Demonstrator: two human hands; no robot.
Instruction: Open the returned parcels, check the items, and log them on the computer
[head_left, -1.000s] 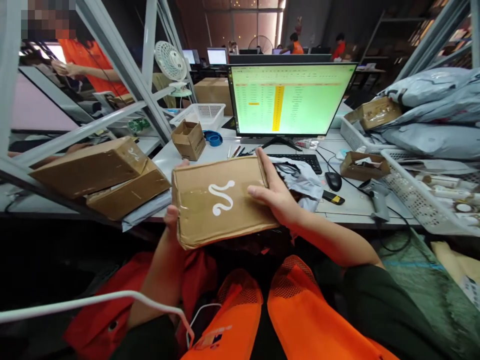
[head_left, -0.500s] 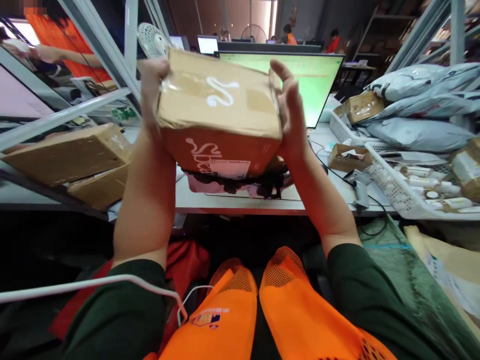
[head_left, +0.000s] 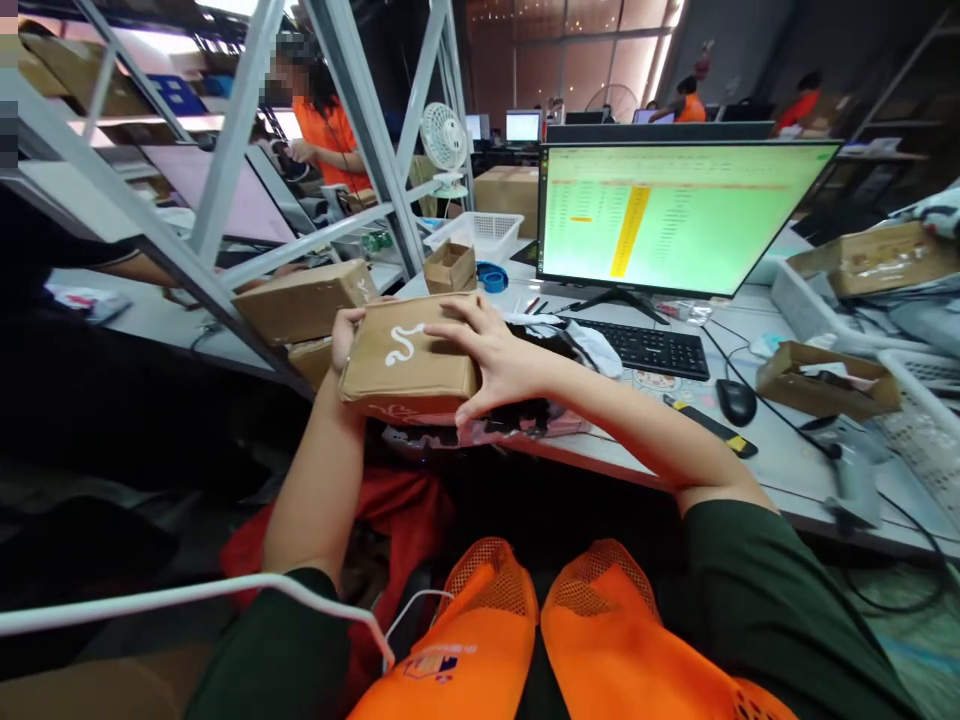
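Observation:
Low over the desk's front edge, a brown cardboard box (head_left: 412,375) with a white squiggle on its top is held between both hands. My left hand (head_left: 347,338) grips its left side, the thumb showing near the upper corner. Spread across the right end, my right hand (head_left: 499,352) has its fingers on the top and the thumb down the near side. Beneath the box and to its right lies a pink and black plastic package (head_left: 525,418), partly hidden. Two more cardboard boxes (head_left: 300,305) lie just left, against the metal frame.
Behind stand a monitor (head_left: 675,220), a keyboard (head_left: 649,348) and a mouse (head_left: 736,402). Right are an open small box (head_left: 825,385), a scanner (head_left: 851,470) and white baskets (head_left: 922,430). A metal frame (head_left: 360,120) rises left; a co-worker (head_left: 330,140) stands beyond it.
The box has come down and to the left, closer to the stacked boxes. My right hand has moved from its right side onto its top. The view has turned left.

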